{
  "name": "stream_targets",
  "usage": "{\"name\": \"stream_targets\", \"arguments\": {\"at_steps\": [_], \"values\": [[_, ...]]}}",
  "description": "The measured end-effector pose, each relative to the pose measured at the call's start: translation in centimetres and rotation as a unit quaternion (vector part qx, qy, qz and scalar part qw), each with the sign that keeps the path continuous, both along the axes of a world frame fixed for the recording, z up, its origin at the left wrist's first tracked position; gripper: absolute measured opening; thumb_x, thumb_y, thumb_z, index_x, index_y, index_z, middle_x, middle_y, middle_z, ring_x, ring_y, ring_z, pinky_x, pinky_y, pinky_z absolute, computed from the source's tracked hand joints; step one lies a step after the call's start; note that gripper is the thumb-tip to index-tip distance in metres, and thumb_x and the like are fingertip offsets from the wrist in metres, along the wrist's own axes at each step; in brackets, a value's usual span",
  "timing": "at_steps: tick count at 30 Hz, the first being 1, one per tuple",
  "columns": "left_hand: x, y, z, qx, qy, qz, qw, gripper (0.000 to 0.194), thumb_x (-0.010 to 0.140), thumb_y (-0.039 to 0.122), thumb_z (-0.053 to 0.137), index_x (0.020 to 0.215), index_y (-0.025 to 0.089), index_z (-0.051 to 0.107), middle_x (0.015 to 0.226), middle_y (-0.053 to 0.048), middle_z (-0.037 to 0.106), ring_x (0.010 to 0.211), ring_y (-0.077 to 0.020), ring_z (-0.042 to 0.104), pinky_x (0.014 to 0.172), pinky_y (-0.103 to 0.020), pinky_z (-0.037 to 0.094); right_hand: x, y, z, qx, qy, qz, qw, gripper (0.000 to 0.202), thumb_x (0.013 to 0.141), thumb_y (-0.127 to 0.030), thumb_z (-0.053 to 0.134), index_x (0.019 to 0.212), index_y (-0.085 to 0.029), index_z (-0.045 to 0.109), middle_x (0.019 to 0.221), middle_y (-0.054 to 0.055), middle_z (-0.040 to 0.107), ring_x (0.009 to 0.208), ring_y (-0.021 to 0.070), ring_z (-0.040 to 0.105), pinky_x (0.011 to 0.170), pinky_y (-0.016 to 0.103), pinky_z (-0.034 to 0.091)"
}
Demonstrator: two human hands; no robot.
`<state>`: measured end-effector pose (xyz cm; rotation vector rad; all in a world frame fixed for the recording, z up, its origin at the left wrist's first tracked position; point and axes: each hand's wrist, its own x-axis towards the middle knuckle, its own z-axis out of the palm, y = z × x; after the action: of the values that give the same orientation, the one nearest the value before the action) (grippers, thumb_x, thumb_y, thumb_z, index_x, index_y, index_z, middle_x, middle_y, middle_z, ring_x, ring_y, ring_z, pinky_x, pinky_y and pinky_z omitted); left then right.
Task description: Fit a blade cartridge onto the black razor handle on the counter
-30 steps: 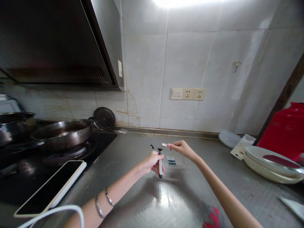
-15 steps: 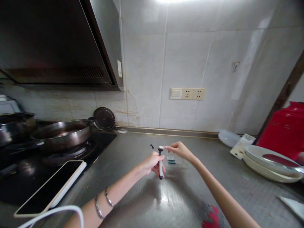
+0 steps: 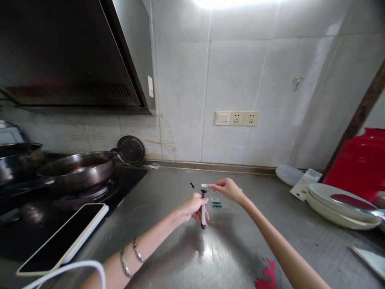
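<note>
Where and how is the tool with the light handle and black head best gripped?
Probably by the light handle, below the black head, from the left, as the left hand does: it is long and slim, and the top stays clear for the small white piece in the right hand.

The left hand (image 3: 192,206) hides part of the handle (image 3: 203,214); the right (image 3: 227,188), one end of the strip (image 3: 204,185). The black bit (image 3: 191,185) is too small to identify. The left edge crops a pot (image 3: 21,162).
</note>
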<state>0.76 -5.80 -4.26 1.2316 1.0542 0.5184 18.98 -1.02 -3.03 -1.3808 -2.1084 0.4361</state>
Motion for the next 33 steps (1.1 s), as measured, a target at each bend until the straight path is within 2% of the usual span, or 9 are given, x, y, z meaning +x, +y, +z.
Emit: {"name": "stream_targets", "arguments": {"at_steps": [3,9,14,19,24,26,30,31,33], "values": [[0.0,-0.1,0.1,0.003,0.001,-0.001,1.0,0.015,0.09,0.027,0.03,0.098,0.014,0.034,0.048,-0.003,0.06,0.036,-0.0185,0.057,0.038,-0.026,0.044,0.0,-0.1,0.1,-0.027,0.006,0.046,0.999,0.058,0.073,-0.065,0.045,0.059,-0.013,0.066,0.045,-0.005,0.03,0.046,0.0074,0.027,0.044,0.022,0.017],[0.0,-0.1,0.1,-0.003,0.005,-0.002,1.0,0.018,0.089,0.03,0.032,0.098,0.013,0.036,0.048,-0.003,0.06,0.036,-0.0184,0.057,0.039,-0.025,0.044,0.2,0.1,0.0,0.021,-0.017,-0.035,0.999,0.058,0.071,-0.067,0.047,0.055,-0.013,0.064,0.044,-0.004,0.031,0.046,0.0077,0.028,0.045,0.022,0.017],[0.0,0.1,-0.1,0.002,-0.005,0.005,1.0,0.021,0.089,0.033,0.034,0.097,0.014,0.036,0.048,-0.003,0.061,0.037,-0.0193,0.058,0.04,-0.027,0.045,0.6,0.3,-0.1,-0.042,0.009,0.067,0.997,0.058,0.073,-0.065,0.046,0.059,-0.012,0.066,0.045,-0.005,0.028,0.045,0.0069,0.025,0.044,0.021,0.016],[0.1,-0.1,0.1,0.0,-0.002,-0.006,1.0,0.02,0.089,0.032,0.034,0.096,0.014,0.038,0.048,-0.004,0.06,0.036,-0.0189,0.057,0.04,-0.026,0.045,1.2,0.5,-0.1,-0.012,-0.002,0.001,1.0,0.058,0.07,-0.065,0.048,0.056,-0.011,0.065,0.044,-0.004,0.031,0.045,0.0072,0.028,0.044,0.022,0.016],[0.2,-0.4,0.4,0.003,0.002,-0.006,1.0,0.017,0.09,0.027,0.03,0.099,0.014,0.035,0.048,-0.003,0.06,0.036,-0.0175,0.057,0.041,-0.026,0.045,1.4,0.3,0.3,-0.071,0.029,0.087,0.993,0.056,0.072,-0.063,0.048,0.063,-0.011,0.068,0.046,-0.005,0.033,0.046,0.007,0.027,0.044,0.022,0.018],[0.2,-0.4,0.5,0.007,0.004,-0.005,1.0,0.016,0.09,0.027,0.031,0.097,0.014,0.036,0.048,-0.003,0.06,0.036,-0.0175,0.057,0.04,-0.025,0.045,1.5,0.4,0.2,-0.057,0.016,0.063,0.996,0.056,0.071,-0.063,0.05,0.062,-0.011,0.068,0.046,-0.004,0.033,0.046,0.0071,0.027,0.044,0.022,0.017],[0.0,-0.2,0.6,0.017,0.001,-0.014,1.0,0.018,0.087,0.032,0.037,0.09,0.015,0.038,0.048,-0.004,0.061,0.036,-0.0183,0.057,0.038,-0.026,0.045,2.0,0.8,0.0,-0.003,-0.007,-0.037,0.999,0.057,0.072,-0.063,0.049,0.059,-0.011,0.067,0.045,-0.004,0.034,0.047,0.0078,0.03,0.045,0.022,0.018],[-0.1,-0.1,0.8,0.022,-0.001,-0.012,1.0,0.02,0.087,0.035,0.039,0.089,0.015,0.038,0.048,-0.004,0.061,0.036,-0.0182,0.057,0.039,-0.026,0.045,2.2,0.9,0.0,-0.006,-0.002,-0.029,1.0,0.057,0.073,-0.062,0.047,0.063,-0.01,0.068,0.046,-0.004,0.035,0.048,0.008,0.032,0.045,0.021,0.019],[-0.4,0.1,1.2,0.036,-0.007,0.0,0.999,0.022,0.086,0.037,0.04,0.086,0.016,0.038,0.048,-0.003,0.06,0.037,-0.0178,0.057,0.04,-0.026,0.046,2.5,0.7,0.3,-0.037,0.021,0.033,0.999,0.056,0.079,-0.058,0.042,0.08,-0.01,0.069,0.051,-0.003,0.041,0.049,0.0085,0.034,0.045,0.02,0.023]]}}
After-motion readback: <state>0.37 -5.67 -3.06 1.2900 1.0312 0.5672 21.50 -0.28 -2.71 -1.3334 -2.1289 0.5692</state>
